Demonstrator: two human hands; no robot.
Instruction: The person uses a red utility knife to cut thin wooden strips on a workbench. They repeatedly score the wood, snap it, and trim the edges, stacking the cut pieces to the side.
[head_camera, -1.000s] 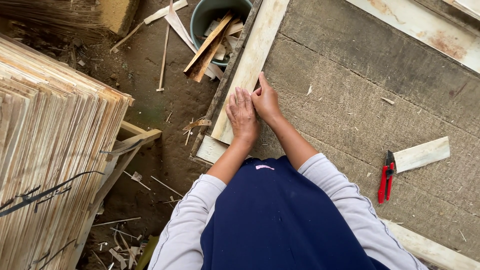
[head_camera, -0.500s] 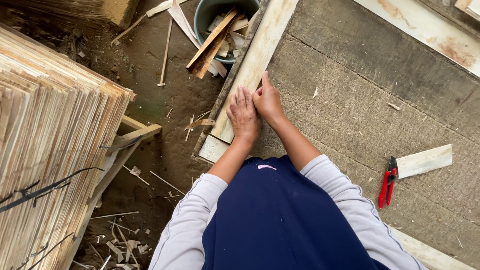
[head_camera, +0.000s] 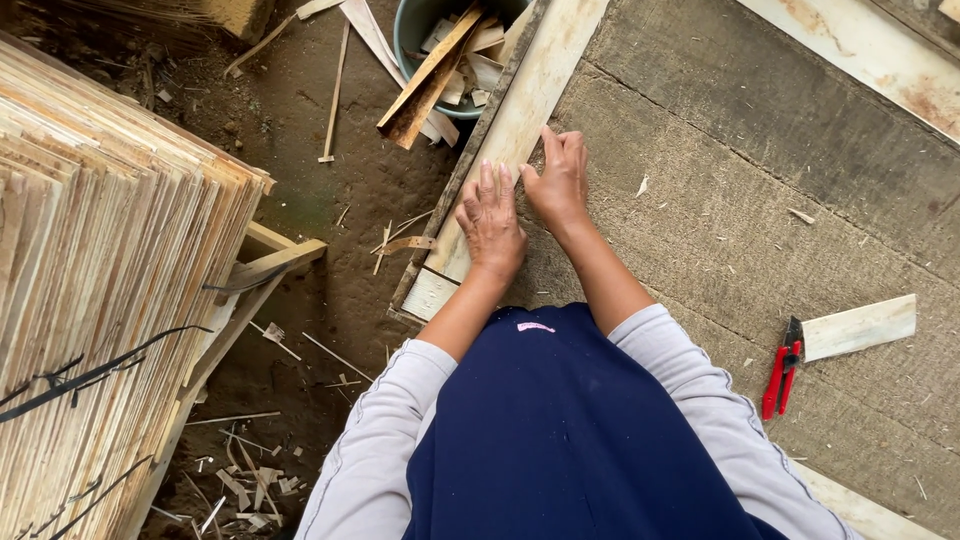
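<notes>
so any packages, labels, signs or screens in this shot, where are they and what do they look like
Logo patch: small pink mark on the navy vest, just below the left hand; too small to make out.
Strapped bundle: big stack of thin pale wood sheets at the left, bound with black straps, unlabelled.
No signs or screens.

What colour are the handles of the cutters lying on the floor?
Red, with dark blades; the cutters show in the head view.

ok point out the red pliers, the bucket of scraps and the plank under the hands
red pliers (head_camera: 779, 380), head view, on the red handles
bucket (head_camera: 408, 40), head view, on its left rim
plank (head_camera: 535, 85), head view, on its bare pale face beyond the fingers
</notes>
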